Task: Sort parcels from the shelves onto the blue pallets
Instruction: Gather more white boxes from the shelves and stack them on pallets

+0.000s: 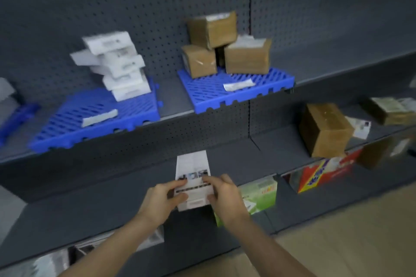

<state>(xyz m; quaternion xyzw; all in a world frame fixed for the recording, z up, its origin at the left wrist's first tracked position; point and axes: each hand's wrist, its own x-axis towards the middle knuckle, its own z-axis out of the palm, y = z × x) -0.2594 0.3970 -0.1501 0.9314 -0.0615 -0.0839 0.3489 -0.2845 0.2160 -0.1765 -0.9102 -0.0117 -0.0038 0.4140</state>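
Evidently the left hand [161,200] and right hand [227,198] both pinch the white parcel [192,164], and adding it could topple the leaning white stack [117,67].

Counting three pallets: edge pallet [20,117], left pallet [67,123], right pallet [270,81]. Counting three boxes [211,29] piled on the right pallet, and three more further right, one badly blurred. Making out about six stacked parcels [117,63], blur hindering certainty. Counting two slips [100,117]. Counting two hands, left hand [162,200] and right hand [227,198], gripping one parcel [193,168]. Counting two cartons [258,195].
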